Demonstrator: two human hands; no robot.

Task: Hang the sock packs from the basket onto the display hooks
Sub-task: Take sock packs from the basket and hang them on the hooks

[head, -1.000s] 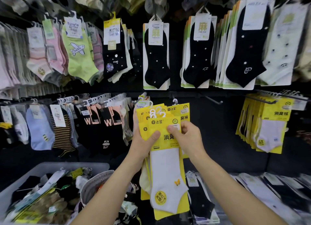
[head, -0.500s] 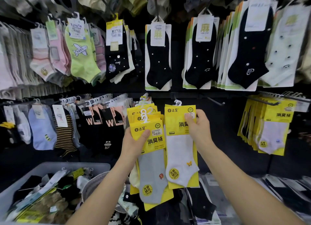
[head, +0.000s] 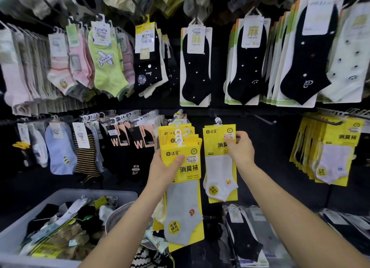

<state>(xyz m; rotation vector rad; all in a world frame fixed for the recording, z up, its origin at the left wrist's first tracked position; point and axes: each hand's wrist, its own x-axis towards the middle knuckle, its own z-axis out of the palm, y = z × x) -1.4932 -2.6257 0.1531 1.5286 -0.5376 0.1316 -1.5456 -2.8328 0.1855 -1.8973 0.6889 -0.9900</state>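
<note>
**Head view of a sock display wall, with both hands raised before the lower rail.**

- The left hand (head: 166, 171) grips a fanned stack of yellow sock packs (head: 190, 168). Its thumb lies across the front card and its fingers are hidden behind. The front pack shows a grey sock (head: 182, 207).
- The right hand (head: 239, 149) pinches a single yellow pack (head: 216, 139) at its upper right corner, with fingers curled onto the card.
- This single pack carries a white sock (head: 219, 173). It hangs upright, just beside the stack and apart from it.
- Its white plastic hanger (head: 217, 121) stands at the top edge, close to the dark wall. Whether the hanger touches a peg cannot be told.
- A bare display hook (head: 266, 120) projects from the wall, near the single pack and to its upper right.
- Further right, hung yellow packs (head: 340, 139) fill another hook.
- On the upper rail hang black ankle socks (head: 196, 67) on white cards.
- At lower left, a grey basket (head: 84, 193) holds loose mixed sock packs.
- At lower right, flat packs (head: 244, 241) lie on a shelf.
</note>
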